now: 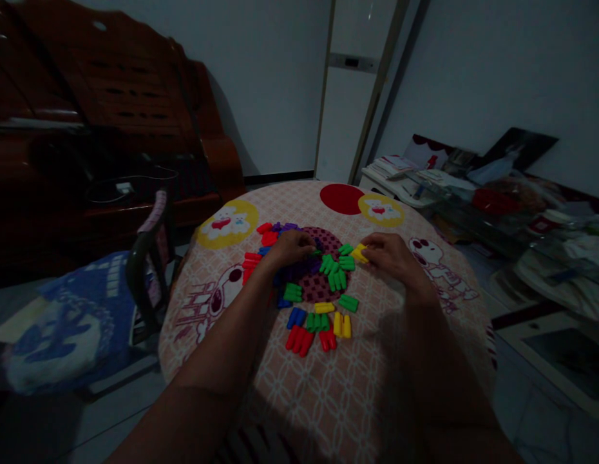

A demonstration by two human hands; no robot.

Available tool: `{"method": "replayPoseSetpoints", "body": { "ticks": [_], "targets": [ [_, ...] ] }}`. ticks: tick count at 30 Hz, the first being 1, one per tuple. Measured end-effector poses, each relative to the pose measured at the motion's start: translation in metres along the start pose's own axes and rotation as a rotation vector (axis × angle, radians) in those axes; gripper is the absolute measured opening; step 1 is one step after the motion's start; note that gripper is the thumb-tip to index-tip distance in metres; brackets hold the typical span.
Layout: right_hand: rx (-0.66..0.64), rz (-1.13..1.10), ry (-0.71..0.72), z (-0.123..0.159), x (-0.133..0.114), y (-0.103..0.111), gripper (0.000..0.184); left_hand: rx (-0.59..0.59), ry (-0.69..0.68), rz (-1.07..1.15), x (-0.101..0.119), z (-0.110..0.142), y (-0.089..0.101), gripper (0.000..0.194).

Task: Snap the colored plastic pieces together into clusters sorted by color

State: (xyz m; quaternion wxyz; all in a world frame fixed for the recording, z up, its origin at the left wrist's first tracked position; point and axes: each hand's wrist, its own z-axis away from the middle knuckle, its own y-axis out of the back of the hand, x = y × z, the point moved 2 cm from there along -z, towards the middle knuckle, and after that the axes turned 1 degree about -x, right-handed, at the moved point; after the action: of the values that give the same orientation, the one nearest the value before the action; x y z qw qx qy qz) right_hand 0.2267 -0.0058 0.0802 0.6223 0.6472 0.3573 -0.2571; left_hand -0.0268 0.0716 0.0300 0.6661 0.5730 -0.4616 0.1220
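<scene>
My right hand (389,254) pinches a yellow toy block (360,253) made of short rounded rods, at the right of the block pile. My left hand (292,248) is over the left part of the pile, its fingers drawn together. What those fingers hold, if anything, is too dark and small to make out. Green blocks (337,279) lie between the hands. Red blocks (251,261), blue and purple ones sit beside and partly under my left hand. Nearer to me, a group has red blocks (299,339), a blue block (296,318), a green block (317,322) and yellow blocks (342,325).
The round table wears a patterned cloth (323,399) with cartoon figures. A chair (147,264) with a blue cloth stands at the left, before a wooden sofa (135,96). Cluttered low furniture (473,212) runs along the right wall. A tall white cabinet unit (350,109) is behind.
</scene>
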Motion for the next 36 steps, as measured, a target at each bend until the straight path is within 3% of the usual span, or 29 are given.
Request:
{"method": "replayPoseSetpoints", "body": {
  "ticks": [5, 13, 17, 22, 26, 36],
  "targets": [
    [0.16, 0.291, -0.03, -0.004, 0.023, 0.02, 0.019, -0.006, -0.01, 0.01, 0.002, 0.0, -0.001, 0.022],
    [0.085, 0.71, -0.026, -0.01, 0.038, -0.004, 0.02, -0.025, -0.003, 0.017, 0.004, 0.001, -0.002, 0.022],
    [0.139, 0.751, -0.039, -0.012, 0.037, -0.007, 0.024, -0.023, 0.0, 0.022, 0.007, 0.002, -0.002, 0.021],
    [0.222, 0.693, -0.026, -0.013, 0.038, 0.008, 0.026, -0.019, -0.006, 0.049, 0.007, 0.003, -0.002, 0.019],
    [0.18, 0.758, -0.065, -0.009, 0.04, 0.012, 0.022, -0.026, -0.004, 0.051, 0.005, 0.002, -0.003, 0.018],
    [0.067, 0.942, -0.139, -0.008, 0.035, -0.003, 0.021, -0.037, -0.008, 0.034, 0.006, 0.001, -0.003, 0.02]
  ]
}}
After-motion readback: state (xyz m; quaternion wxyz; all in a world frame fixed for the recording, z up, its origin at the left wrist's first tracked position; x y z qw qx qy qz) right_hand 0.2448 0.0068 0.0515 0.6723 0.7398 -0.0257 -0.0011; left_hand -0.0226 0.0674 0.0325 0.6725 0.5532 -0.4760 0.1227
